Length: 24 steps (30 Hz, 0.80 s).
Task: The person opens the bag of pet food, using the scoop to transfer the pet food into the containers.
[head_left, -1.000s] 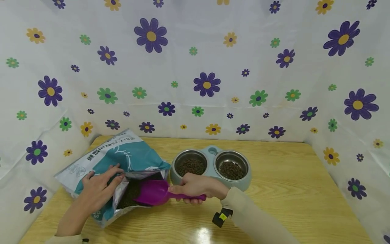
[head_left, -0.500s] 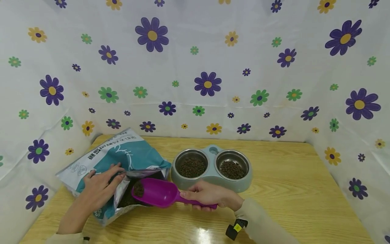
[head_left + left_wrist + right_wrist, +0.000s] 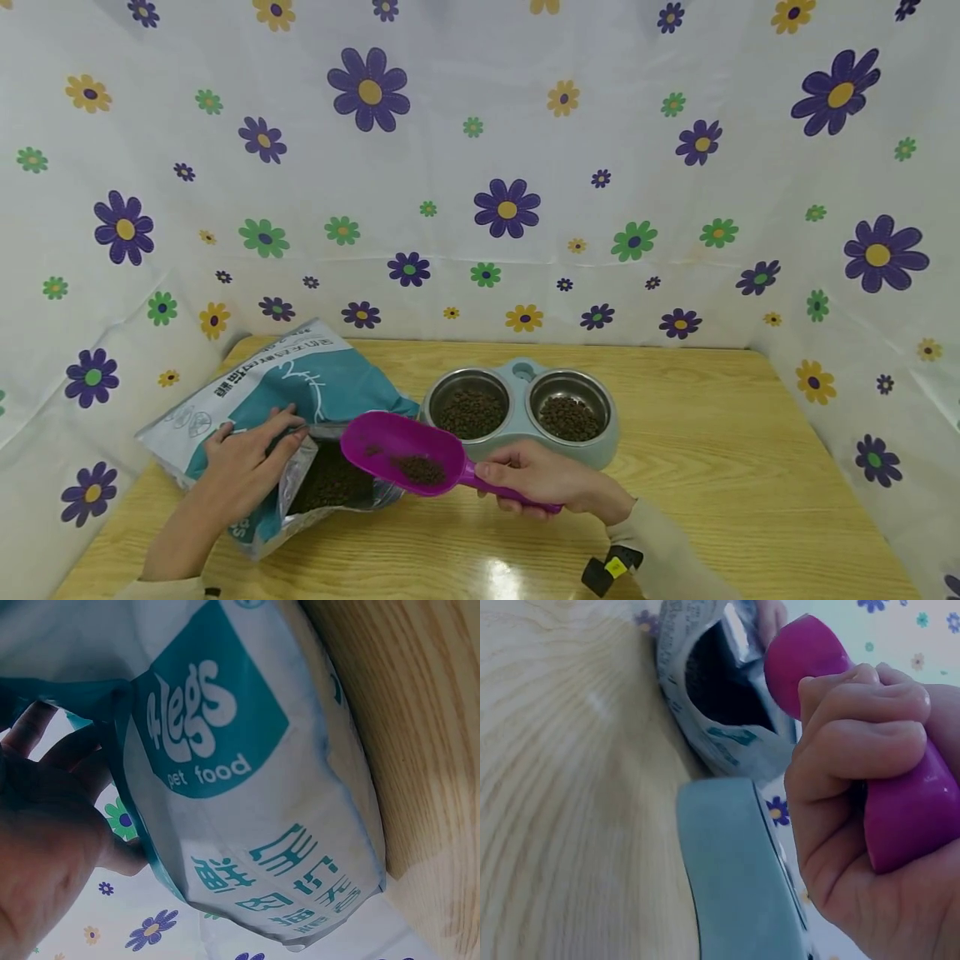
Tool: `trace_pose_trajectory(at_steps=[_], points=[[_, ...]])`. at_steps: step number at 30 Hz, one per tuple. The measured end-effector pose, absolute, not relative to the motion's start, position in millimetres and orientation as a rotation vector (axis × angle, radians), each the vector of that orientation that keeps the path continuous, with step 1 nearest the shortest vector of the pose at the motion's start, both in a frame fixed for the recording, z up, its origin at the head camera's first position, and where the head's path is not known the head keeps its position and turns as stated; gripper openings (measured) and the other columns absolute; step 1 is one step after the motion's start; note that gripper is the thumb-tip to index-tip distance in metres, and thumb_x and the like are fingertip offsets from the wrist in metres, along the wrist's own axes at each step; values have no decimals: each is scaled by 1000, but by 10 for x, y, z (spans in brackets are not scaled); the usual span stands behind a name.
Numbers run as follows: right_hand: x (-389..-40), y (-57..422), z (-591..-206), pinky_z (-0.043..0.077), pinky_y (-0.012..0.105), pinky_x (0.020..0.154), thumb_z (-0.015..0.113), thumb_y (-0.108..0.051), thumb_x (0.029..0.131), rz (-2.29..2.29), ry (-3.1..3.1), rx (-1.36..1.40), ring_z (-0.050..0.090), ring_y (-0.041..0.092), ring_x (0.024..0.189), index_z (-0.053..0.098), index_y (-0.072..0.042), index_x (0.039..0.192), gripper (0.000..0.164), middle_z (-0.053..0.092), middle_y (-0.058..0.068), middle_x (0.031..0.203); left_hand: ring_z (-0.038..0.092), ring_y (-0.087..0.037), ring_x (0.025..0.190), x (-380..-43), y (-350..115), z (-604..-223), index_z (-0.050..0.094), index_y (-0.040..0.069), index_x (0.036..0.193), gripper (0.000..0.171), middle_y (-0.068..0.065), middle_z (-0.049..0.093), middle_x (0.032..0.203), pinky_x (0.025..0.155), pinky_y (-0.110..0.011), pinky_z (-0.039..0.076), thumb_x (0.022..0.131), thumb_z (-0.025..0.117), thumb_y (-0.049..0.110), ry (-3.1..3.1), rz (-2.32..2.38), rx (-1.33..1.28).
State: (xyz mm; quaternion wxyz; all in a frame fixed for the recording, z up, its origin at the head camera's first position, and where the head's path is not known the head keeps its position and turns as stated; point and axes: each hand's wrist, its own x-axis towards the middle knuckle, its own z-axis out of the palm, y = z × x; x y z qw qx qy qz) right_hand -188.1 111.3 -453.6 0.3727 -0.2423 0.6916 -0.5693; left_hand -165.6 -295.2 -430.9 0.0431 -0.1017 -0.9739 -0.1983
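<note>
My right hand point(image 3: 532, 475) grips the handle of a magenta scoop point(image 3: 401, 446). Brown kibble point(image 3: 422, 470) lies in the scoop, mostly toward its handle end. The scoop hangs just right of the mouth of a teal and white pet food bag point(image 3: 337, 379), overlapping its edge in the head view. More kibble shows dark inside the bag, which lies on its side. With my left hand point(image 3: 247, 462) I hold the bag by the edge of its opening. In the right wrist view, fingers point(image 3: 862, 750) wrap round the scoop handle point(image 3: 915, 810).
Right of the bag stands a pale blue double bowl stand point(image 3: 517, 433) with two steel bowls, each with kibble in the bottom. The wooden table point(image 3: 697, 467) reaches out to the right. White cloth point(image 3: 442, 158) printed with flowers encloses the back and sides.
My right hand has drawn the scoop out of the bag, up and to the right, and levelled it. The kibble has slid toward the handle. My left hand stays on the bag.
</note>
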Motion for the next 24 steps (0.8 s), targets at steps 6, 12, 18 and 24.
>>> trace_pose_trajectory(at_steps=[6, 12, 18, 24], points=[[-1902, 1361, -4463, 37, 18, 37, 50, -37, 109, -1547, 1760, -643, 43, 2, 41, 63, 8, 111, 47, 54, -5, 64, 53, -53, 131, -1655, -2955, -4317, 64, 10, 131, 42, -24, 50, 152, 100, -77, 17, 111, 39, 38, -2984, -610, -309], [-1888, 1721, -4369, 35, 18, 36, 48, -33, 110, -1574, 1890, -638, 42, 1, 40, 62, 8, 106, 43, 53, -5, 63, 51, -53, 133, -1669, -2954, -4310, 63, 9, 131, 44, -25, 49, 152, 100, -77, 17, 111, 38, 39, -2985, -629, -307], [-1843, 2114, -4249, 34, 18, 36, 51, -37, 109, -1483, 2114, -507, 38, 3, 40, 61, 9, 107, 46, 52, -5, 62, 52, -53, 132, -1678, -2960, -4308, 63, 9, 132, 44, -25, 49, 152, 100, -77, 16, 111, 38, 39, -2982, -649, -314], [-1780, 2424, -4180, 30, 18, 35, 53, -42, 107, -1397, 2276, -379, 35, 4, 38, 65, 2, 106, 45, 49, -3, 60, 51, -53, 133, -1674, -2962, -4309, 63, 9, 132, 44, -25, 49, 153, 100, -77, 15, 111, 38, 39, -2984, -655, -314]])
